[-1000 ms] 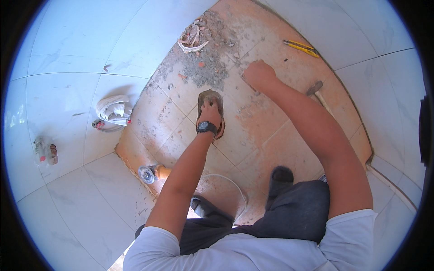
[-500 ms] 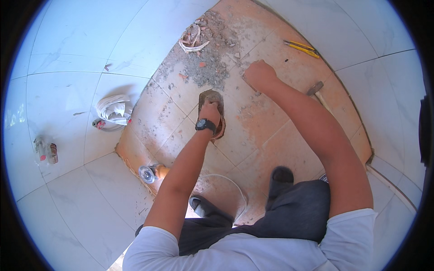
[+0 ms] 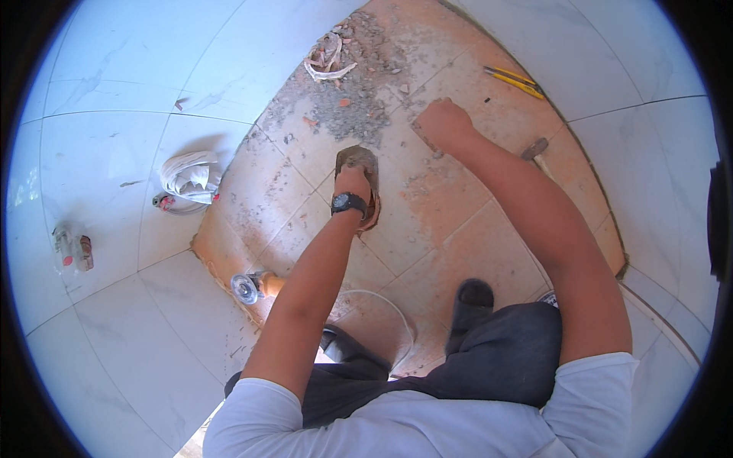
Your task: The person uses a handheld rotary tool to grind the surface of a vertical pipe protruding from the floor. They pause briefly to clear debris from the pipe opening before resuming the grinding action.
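Centrally, a trowel (image 3: 359, 179) is gripped in the left hand (image 3: 353, 183) and pressed flat on the bare floor (image 3: 450, 229); the right hand (image 3: 443, 124), fingers curled shut, is braced beside rubble (image 3: 355, 99); yellow pliers (image 3: 515, 80) lie apart.

Glossy white tiles (image 3: 130, 99) surround a rough, matt, dusty orange floor patch (image 3: 458, 221) strewn with gritty rubble (image 3: 355, 107).

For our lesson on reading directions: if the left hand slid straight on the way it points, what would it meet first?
The left hand, on a trowel-like tool, points up the picture; first it would likely meet the grey rubble pile, though depth is unclear.
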### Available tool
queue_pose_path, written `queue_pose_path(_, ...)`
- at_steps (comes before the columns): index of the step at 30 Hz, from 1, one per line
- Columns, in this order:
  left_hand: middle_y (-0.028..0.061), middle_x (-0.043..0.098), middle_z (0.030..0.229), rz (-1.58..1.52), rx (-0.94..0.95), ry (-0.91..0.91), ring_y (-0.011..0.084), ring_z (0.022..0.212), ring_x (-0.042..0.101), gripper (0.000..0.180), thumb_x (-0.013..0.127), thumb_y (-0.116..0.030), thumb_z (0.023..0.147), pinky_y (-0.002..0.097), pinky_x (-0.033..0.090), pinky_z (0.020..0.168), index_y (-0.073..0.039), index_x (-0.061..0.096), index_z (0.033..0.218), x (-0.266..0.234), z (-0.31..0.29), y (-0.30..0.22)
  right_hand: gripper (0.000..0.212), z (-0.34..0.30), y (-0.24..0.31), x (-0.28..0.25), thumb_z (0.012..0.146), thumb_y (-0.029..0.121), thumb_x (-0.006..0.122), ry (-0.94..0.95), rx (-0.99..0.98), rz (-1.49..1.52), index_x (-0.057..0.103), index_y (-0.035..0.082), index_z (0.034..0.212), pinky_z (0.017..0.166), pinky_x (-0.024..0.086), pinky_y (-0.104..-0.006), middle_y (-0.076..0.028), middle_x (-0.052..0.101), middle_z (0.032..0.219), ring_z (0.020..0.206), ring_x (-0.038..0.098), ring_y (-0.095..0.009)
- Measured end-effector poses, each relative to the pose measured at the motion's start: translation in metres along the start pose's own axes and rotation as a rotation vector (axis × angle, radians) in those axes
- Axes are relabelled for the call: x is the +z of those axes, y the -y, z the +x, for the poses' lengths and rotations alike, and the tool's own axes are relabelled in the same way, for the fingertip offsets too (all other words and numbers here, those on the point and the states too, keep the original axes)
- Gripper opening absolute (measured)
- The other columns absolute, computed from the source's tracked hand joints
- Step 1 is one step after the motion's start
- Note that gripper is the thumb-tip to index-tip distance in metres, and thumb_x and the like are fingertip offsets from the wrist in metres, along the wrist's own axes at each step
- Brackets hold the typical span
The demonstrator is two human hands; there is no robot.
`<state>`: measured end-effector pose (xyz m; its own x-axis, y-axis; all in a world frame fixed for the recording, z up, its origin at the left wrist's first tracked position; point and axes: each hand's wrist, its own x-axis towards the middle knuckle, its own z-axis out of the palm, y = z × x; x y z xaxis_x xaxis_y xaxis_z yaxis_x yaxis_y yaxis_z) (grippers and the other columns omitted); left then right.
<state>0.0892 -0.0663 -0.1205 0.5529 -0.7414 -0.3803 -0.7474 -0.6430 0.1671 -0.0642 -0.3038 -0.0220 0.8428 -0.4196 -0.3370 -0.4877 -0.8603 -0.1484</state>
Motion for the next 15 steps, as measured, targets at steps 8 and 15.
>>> queue_pose_path(8, 0.0255, 0.074, 0.106, 0.053, 0.008, -0.021, 0.0411, 0.104, 0.071, 0.019, 0.063, -0.009, 0.088, 0.0501, 0.058, 0.094, -0.002, 0.079, 0.094, 0.006, 0.017, 0.014, 0.023, 0.001, -0.002, 0.005, 0.094, 0.012, 0.061, -0.042, -0.023, -0.019, 0.082, 0.004, 0.101, 0.087, 0.059, -0.0458, -0.018, 0.078, 0.104, 0.102, 0.074, -0.037)
queue_pose_path(15, 0.0258, 0.074, 0.100, 0.137, 0.114, -0.038, 0.0424, 0.095, 0.072, 0.021, 0.061, -0.013, 0.089, 0.0502, 0.059, 0.092, -0.004, 0.080, 0.092, -0.026, 0.031, 0.007, 0.023, 0.002, -0.002, 0.007, 0.093, 0.009, 0.062, -0.029, 0.032, 0.033, 0.081, 0.002, 0.104, 0.085, 0.061, -0.0442, -0.019, 0.078, 0.108, 0.104, 0.072, -0.041)
